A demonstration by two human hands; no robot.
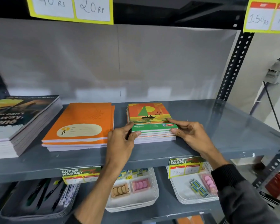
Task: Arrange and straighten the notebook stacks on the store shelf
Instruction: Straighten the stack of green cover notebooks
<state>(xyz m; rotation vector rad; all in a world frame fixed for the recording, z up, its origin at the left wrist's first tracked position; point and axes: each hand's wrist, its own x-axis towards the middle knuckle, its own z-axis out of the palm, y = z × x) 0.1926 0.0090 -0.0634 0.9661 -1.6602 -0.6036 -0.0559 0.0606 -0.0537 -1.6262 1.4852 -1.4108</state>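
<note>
Here the sailboat notebook stack (pixel 149 120) sits on the grey shelf (pixel 217 126), right of centre, with its long axis running front to back and its near short edge toward the person. Both hands bracket that near end: the left hand (pixel 121 138) is closed on the front-left corner, thumb against the front edges and fingers over the top cover, while the right hand (pixel 187 131) pinches the front-right corner, forefinger laid on the cover and thumb pressed to the front of the pile. Each grip is closed on the stack, neither wrapping fully round it. The lower notebooks look slightly fanned out at the left edge, so the next squeeze likely has to press inward from both sides and push back. Just beside the left hand lies the orange notebook stack (pixel 81 125), separated by a narrow gap; it crowds the left hand's room to move. Farther left sits a dark-covered stack (pixel 18 120). The shelf to the right is bare. Below hang price labels (pixel 185 167) and white baskets (pixel 152 202).
</note>
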